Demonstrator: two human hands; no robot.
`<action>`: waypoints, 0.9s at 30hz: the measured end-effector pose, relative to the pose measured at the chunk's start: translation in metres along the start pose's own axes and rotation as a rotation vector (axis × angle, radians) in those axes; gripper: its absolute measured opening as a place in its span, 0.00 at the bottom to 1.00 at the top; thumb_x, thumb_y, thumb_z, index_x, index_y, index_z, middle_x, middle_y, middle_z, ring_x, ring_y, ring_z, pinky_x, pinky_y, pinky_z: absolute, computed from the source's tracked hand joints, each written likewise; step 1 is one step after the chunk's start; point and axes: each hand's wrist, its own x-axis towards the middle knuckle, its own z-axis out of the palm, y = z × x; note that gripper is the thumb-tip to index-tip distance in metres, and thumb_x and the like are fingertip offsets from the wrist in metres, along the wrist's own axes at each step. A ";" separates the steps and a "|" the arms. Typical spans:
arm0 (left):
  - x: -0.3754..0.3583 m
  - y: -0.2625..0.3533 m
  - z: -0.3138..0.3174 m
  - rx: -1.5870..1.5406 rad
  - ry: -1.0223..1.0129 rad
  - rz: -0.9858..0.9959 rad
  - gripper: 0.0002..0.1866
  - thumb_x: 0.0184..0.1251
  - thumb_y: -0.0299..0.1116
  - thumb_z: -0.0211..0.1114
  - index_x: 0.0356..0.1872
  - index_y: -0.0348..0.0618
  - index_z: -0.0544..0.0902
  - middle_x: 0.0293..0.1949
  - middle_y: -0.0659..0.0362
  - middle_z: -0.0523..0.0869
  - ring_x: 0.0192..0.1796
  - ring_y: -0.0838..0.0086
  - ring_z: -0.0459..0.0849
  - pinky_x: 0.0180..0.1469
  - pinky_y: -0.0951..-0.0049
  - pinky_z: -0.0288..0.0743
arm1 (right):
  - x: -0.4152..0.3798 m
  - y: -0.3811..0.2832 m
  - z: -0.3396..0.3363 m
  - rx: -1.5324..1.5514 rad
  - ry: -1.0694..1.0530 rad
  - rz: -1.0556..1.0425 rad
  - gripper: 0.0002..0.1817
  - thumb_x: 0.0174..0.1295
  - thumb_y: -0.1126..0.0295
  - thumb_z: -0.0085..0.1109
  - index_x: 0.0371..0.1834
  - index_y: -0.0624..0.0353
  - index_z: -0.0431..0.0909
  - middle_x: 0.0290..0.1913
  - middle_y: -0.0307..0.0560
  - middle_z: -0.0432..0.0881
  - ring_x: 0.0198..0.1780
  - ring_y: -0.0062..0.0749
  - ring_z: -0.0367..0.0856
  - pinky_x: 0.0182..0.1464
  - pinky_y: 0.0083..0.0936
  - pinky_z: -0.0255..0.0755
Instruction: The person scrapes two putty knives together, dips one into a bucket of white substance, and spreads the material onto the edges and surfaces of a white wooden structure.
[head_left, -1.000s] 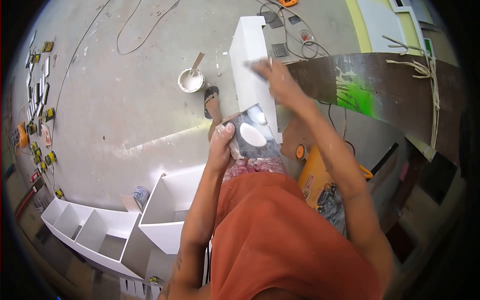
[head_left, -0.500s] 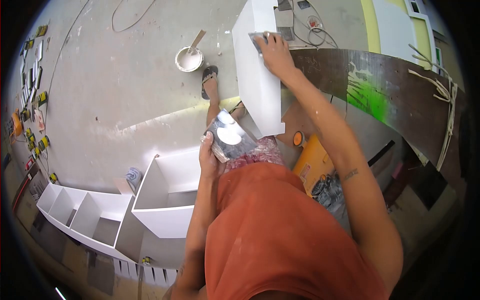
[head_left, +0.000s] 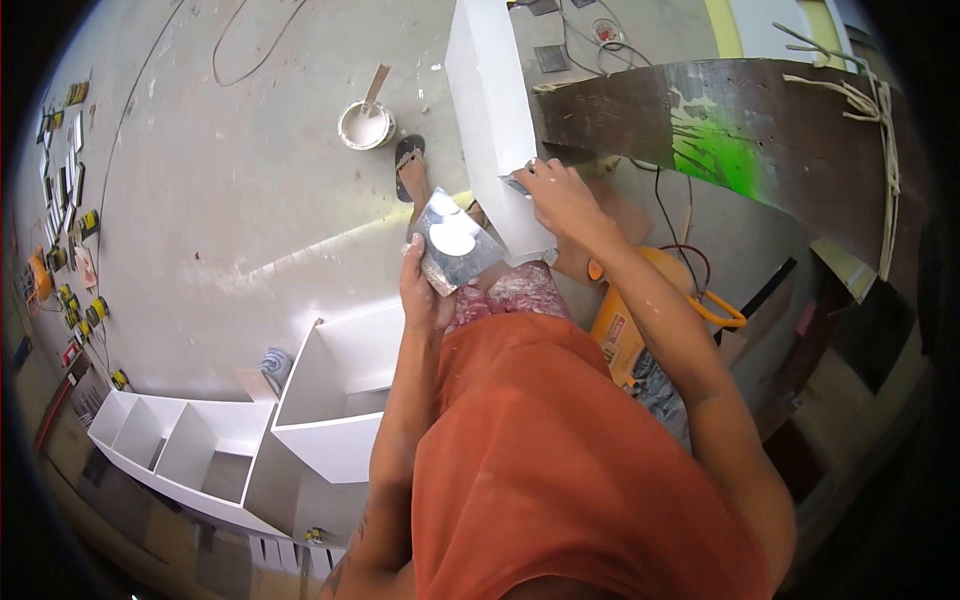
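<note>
A long white panel (head_left: 490, 120) stands in front of me, its near end by my knees. My right hand (head_left: 550, 190) is closed on a small metal scraper (head_left: 517, 184), which touches the panel's right edge toward the near end. Left of the panel, my left hand (head_left: 418, 280) grips a square metal plate (head_left: 455, 240) with a patch of white paste (head_left: 450, 238) on it. The fingers under the plate are hidden. Beyond it, a bucket of whitish paste (head_left: 366, 126) stands on the floor with a stick (head_left: 377, 84) in it.
White open cabinets (head_left: 335, 440) lie at the lower left. A dark curved board (head_left: 620, 110) with a green paint patch crosses the right side. A yellow case (head_left: 620, 335) sits right of my legs. Cables and yellow-black items (head_left: 88, 222) lie on the floor.
My right hand has come down along the white panel toward me with the scraper. My left hand still holds the plate in nearly the same place. The view has shifted slightly.
</note>
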 end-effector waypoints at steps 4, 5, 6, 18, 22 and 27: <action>0.011 -0.013 0.012 -0.215 -0.061 -0.110 0.19 0.78 0.45 0.54 0.59 0.45 0.76 0.47 0.60 0.87 0.45 0.70 0.89 0.37 0.67 0.85 | -0.046 -0.038 -0.040 0.554 0.381 -0.252 0.32 0.53 0.82 0.61 0.64 0.51 0.72 0.59 0.53 0.74 0.64 0.51 0.73 0.64 0.44 0.69; 0.015 -0.017 0.018 -0.274 0.110 -0.129 0.18 0.78 0.45 0.54 0.57 0.44 0.76 0.43 0.60 0.88 0.38 0.72 0.89 0.24 0.71 0.82 | -0.052 -0.047 -0.042 0.741 0.494 -0.389 0.33 0.52 0.83 0.63 0.64 0.51 0.72 0.60 0.53 0.72 0.65 0.52 0.72 0.66 0.43 0.68; 0.015 -0.015 0.023 -0.276 0.108 -0.123 0.18 0.78 0.45 0.54 0.57 0.44 0.76 0.43 0.60 0.88 0.38 0.72 0.89 0.24 0.71 0.82 | -0.054 -0.056 -0.040 0.739 0.494 -0.396 0.33 0.52 0.83 0.63 0.64 0.51 0.72 0.60 0.53 0.72 0.65 0.52 0.72 0.66 0.43 0.68; -0.013 0.034 0.038 0.380 -0.254 0.078 0.28 0.68 0.43 0.63 0.59 0.28 0.76 0.50 0.50 0.84 0.52 0.67 0.84 0.56 0.69 0.77 | 0.211 0.071 -0.071 -0.067 0.714 -0.091 0.28 0.56 0.79 0.56 0.64 0.54 0.73 0.54 0.57 0.76 0.57 0.55 0.75 0.55 0.51 0.72; -0.024 0.026 0.017 0.274 -0.081 0.055 0.28 0.69 0.43 0.61 0.61 0.29 0.74 0.52 0.50 0.84 0.54 0.66 0.84 0.59 0.66 0.78 | 0.250 0.083 -0.056 -0.278 0.660 0.008 0.23 0.57 0.76 0.59 0.59 0.58 0.74 0.54 0.54 0.77 0.57 0.51 0.76 0.54 0.49 0.73; -0.025 0.016 -0.015 0.089 0.110 0.125 0.26 0.74 0.42 0.55 0.65 0.32 0.71 0.55 0.50 0.83 0.56 0.63 0.84 0.61 0.63 0.77 | 0.198 0.062 -0.012 -0.338 0.643 -0.035 0.18 0.60 0.71 0.57 0.55 0.58 0.77 0.53 0.49 0.79 0.56 0.46 0.77 0.51 0.45 0.72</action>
